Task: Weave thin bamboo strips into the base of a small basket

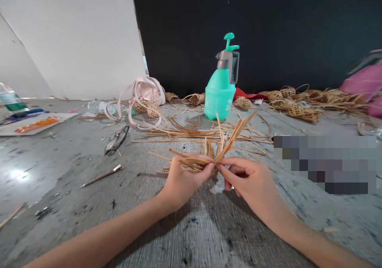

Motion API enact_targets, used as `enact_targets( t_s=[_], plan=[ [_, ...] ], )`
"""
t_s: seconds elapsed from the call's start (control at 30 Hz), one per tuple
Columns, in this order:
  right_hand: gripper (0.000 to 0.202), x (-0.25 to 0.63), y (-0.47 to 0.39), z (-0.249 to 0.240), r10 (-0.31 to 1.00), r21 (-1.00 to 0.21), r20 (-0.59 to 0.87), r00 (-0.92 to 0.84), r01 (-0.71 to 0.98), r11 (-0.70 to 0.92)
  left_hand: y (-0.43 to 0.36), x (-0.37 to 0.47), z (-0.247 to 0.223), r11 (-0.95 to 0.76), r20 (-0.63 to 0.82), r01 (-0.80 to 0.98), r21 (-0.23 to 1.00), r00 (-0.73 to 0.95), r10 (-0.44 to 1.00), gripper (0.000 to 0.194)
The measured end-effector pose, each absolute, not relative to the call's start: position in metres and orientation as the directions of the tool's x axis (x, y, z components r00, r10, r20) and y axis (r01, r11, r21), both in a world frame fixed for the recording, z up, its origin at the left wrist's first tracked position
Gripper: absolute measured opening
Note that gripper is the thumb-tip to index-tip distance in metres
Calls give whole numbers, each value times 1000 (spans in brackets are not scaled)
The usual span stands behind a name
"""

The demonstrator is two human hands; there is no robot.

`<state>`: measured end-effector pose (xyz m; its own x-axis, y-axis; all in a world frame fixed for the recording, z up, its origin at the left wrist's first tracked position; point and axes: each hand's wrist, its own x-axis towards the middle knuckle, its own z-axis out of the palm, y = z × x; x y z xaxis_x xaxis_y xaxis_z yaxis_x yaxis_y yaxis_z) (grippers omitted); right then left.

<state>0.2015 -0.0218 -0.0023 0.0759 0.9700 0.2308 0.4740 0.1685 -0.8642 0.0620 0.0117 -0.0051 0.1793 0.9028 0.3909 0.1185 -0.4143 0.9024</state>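
A small bundle of crossing tan bamboo strips [234, 137] fans up and out between my two hands. My left hand [188, 176] pinches the strips from the left, thumb against fingers, with several strip ends poking out over its knuckles. From the right, my right hand [246, 176] grips the same crossing with thumb and forefinger, its other fingers curled below. The fingertips of both hands almost meet there and hide the middle of the weave. Loose bamboo strips [185, 134] lie on the grey table [191, 236] just beyond.
A green spray bottle [220, 95] stands behind the strips. Woven bamboo pieces [303, 112] lie back right. At left are a metal pointed tool [101, 176], eyeglasses [117, 140], a plastic bottle [103, 107], a pink bag [149, 90] and a paint-stained board [64, 119].
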Motion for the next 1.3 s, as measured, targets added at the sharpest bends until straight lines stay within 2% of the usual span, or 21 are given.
enact_targets(
  t_s=[0.17, 0.33, 0.5, 0.63, 0.8, 0.93, 1.03, 1.1, 1.17, 1.3],
  plan=[
    [23, 201, -20, -5, 989, -926, 123, 87, 367, 83, 12, 61, -6, -380, 350, 116, 918, 216, 911, 6],
    [22, 208, -21, -8, 988, -933, 132, 85, 348, 94, 13, 60, -7, -409, 377, 145, 901, 206, 903, 7],
    [22, 214, -19, -11, 983, -898, 182, 16, 410, 160, 15, 56, -6, -416, 385, 176, 892, 186, 904, 8],
    [20, 212, -21, -9, 968, -842, 250, 7, 496, 214, 14, 54, -5, -393, 354, 134, 910, 245, 903, 6],
    [15, 206, -26, -4, 938, -802, 344, 39, 532, 272, 11, 55, -2, -262, 243, 75, 962, 197, 950, 6],
    [10, 211, -27, -1, 820, -696, 561, 110, 600, 396, 12, 55, -1, -238, 227, 51, 970, 163, 960, 5],
    [15, 216, -25, -1, 753, -586, 658, 17, 639, 498, 13, 53, -1, -251, 241, 25, 968, 193, 951, 5],
    [14, 217, -24, -1, 734, -558, 678, -43, 621, 551, 12, 51, -1, -242, 228, 32, 970, 233, 945, 4],
    [8, 217, -23, -1, 737, -594, 675, -36, 566, 572, 11, 50, -2, -221, 199, 53, 974, 271, 942, 4],
    [2, 217, -21, -2, 812, -750, 584, 2, 382, 539, 9, 49, -2, -183, 165, 27, 983, 325, 931, 4]
  ],
)
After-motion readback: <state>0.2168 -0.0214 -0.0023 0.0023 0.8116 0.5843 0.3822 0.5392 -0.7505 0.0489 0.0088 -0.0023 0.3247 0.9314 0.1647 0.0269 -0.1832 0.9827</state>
